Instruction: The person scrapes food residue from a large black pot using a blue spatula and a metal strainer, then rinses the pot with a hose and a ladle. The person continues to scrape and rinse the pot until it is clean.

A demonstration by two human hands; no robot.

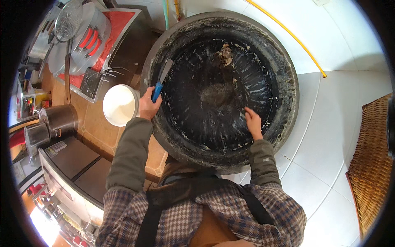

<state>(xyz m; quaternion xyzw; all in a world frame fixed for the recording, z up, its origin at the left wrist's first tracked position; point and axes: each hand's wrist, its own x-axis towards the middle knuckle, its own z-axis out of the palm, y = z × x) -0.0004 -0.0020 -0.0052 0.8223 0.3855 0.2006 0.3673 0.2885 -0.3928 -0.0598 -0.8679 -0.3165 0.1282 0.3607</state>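
Observation:
My left hand (149, 103) is closed around the blue handle of a scraper (166, 71), whose flat metal blade points up and away over the left rim of a big round black pan (218, 123). Inside the pan, my right hand (254, 122) reaches down at the right near side. Its fingers are stretched toward the dark surface with some space between them, and nothing shows in them. Whether the fingertips touch the pan is hard to tell. Pale streaks mark the pan's inner wall, and a clump of brownish scraps (225, 55) lies at its far side.
A white bucket (120, 105) stands left of the pan. Farther left are a clear tub (92, 31) on a red-topped table, a long-handled strainer (68, 24) and a steel pot (59, 121). A yellow hose (284, 31) runs behind; a wicker basket (372, 160) stands right.

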